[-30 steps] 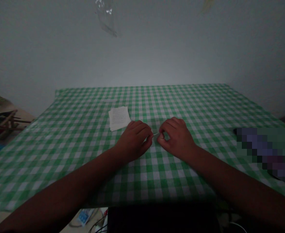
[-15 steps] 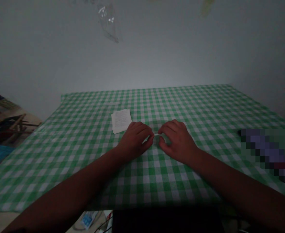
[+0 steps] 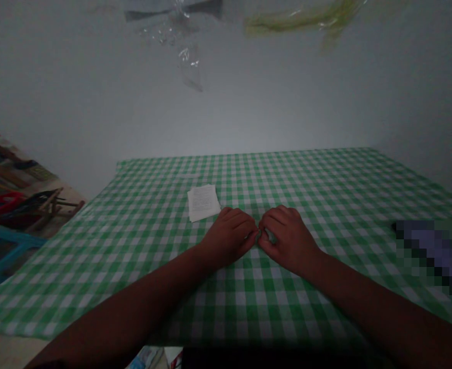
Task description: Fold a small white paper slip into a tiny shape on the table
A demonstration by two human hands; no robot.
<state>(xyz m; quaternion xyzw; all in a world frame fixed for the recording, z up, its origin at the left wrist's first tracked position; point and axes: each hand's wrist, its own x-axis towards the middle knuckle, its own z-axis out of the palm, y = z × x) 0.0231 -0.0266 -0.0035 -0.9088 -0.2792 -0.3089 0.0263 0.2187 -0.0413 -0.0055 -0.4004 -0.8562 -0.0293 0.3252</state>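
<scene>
My left hand [image 3: 230, 237] is closed in a pinch above the green-and-white checked tablecloth [image 3: 149, 215]. Facing it, my right hand [image 3: 287, 237] is also pinched, and the fingertips of the two hands almost meet. Between them is a small thin white piece, now nearly all hidden by the fingers, so its kind cannot be made out. A few printed sheets of white paper [image 3: 203, 201] lie in a small stack just beyond my left hand.
A blurred-out dark flat object [image 3: 433, 251] lies at the table's right side. A pale wall [image 3: 287, 102] rises behind the table, with clear and yellow tape [image 3: 302, 21] on it. Left of the table are a blue plastic stool [image 3: 10, 241] and wooden pieces on the floor.
My right hand has come up to the left one and closed its fingers at the thin white piece, which showed between the hands before. The view has tilted up slightly.
</scene>
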